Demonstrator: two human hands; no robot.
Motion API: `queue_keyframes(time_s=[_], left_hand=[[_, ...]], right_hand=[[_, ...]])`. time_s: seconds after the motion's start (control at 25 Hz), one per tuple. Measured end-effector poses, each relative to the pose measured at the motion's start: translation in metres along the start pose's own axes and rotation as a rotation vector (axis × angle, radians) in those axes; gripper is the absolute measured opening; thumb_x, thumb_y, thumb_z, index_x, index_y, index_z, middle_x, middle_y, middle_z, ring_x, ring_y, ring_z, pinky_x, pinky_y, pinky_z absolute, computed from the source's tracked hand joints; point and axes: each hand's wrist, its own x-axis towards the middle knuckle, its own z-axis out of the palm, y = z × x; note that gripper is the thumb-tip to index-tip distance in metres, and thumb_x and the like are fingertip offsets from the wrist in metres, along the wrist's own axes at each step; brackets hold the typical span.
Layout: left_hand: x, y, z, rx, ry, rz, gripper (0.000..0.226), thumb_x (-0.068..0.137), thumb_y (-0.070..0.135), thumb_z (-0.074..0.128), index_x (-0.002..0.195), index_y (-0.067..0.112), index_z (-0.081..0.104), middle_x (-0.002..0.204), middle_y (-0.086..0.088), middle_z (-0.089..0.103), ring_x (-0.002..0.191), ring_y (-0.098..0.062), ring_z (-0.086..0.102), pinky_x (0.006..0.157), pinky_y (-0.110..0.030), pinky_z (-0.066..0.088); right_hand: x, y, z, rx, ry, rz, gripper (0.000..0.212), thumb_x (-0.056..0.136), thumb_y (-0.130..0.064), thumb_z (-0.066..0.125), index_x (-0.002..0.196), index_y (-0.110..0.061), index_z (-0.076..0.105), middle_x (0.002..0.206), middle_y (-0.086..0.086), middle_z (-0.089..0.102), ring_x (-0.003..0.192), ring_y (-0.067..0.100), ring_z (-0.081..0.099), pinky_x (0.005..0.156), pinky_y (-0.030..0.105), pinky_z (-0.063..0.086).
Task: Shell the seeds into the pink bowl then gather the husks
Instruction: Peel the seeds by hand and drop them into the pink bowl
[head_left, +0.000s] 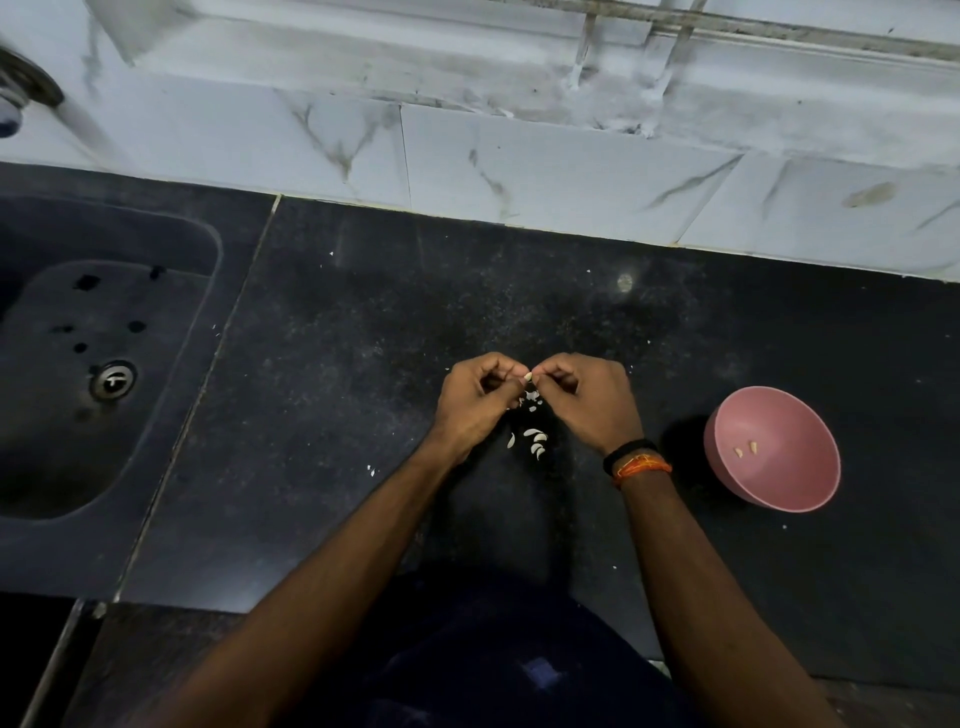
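My left hand (475, 402) and my right hand (589, 400) meet fingertip to fingertip above the black counter (363, 389) and pinch one pale seed (528, 375) between them. Just below the hands lies a small heap of white seeds and husk bits (535, 441). The pink bowl (727, 441) stands on the counter to the right of my right wrist, apart from it, with two shelled kernels (745, 449) lying inside.
A dark sink (93, 364) with a metal drain (112, 379) is set into the counter at the left. A marble-tiled wall (519, 156) rises behind the counter. Tiny white husk flecks (372, 470) dot the surface. The counter's front edge runs near my body.
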Motion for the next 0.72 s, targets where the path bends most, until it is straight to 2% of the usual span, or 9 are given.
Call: queue_keyframes(time_s=[0.2, 0.4, 0.56, 0.72], left_hand=[[0.0, 0.003, -0.004, 0.098, -0.018, 0.024, 0.01, 0.09, 0.01, 0.071, 0.091, 0.019, 0.075, 0.084, 0.001, 0.074, 0.076, -0.014, 0.07, 0.077, -0.038, 0.06], [0.002, 0.007, -0.007, 0.159, -0.042, 0.049, 0.012, 0.092, 0.008, 0.068, 0.092, 0.018, 0.075, 0.084, 0.001, 0.074, 0.076, -0.022, 0.072, 0.075, -0.039, 0.061], [0.001, 0.011, -0.01, 0.15, -0.076, 0.065, 0.011, 0.093, 0.005, 0.067, 0.094, 0.012, 0.074, 0.086, -0.002, 0.075, 0.071, -0.019, 0.074, 0.068, -0.029, 0.057], [0.002, 0.012, -0.01, 0.148, -0.101, 0.079, 0.01, 0.093, 0.005, 0.066, 0.095, 0.01, 0.074, 0.087, -0.003, 0.075, 0.073, -0.021, 0.075, 0.074, -0.037, 0.061]], right_hand=[[-0.001, 0.001, 0.001, -0.015, 0.001, -0.02, 0.008, 0.09, -0.019, 0.072, 0.094, -0.018, 0.078, 0.086, -0.006, 0.075, 0.078, 0.006, 0.069, 0.077, 0.035, 0.06], [-0.002, 0.001, 0.0, -0.008, 0.003, -0.034, 0.007, 0.09, -0.017, 0.072, 0.091, -0.018, 0.078, 0.084, -0.007, 0.074, 0.077, 0.005, 0.068, 0.075, 0.034, 0.059], [-0.001, 0.002, -0.001, -0.005, -0.014, -0.05, 0.007, 0.09, -0.016, 0.071, 0.089, -0.017, 0.078, 0.083, -0.007, 0.073, 0.076, 0.005, 0.068, 0.075, 0.033, 0.058], [0.0, 0.003, -0.003, 0.009, -0.04, -0.046, 0.009, 0.09, -0.015, 0.07, 0.087, -0.018, 0.078, 0.082, -0.007, 0.073, 0.076, 0.005, 0.067, 0.075, 0.032, 0.057]])
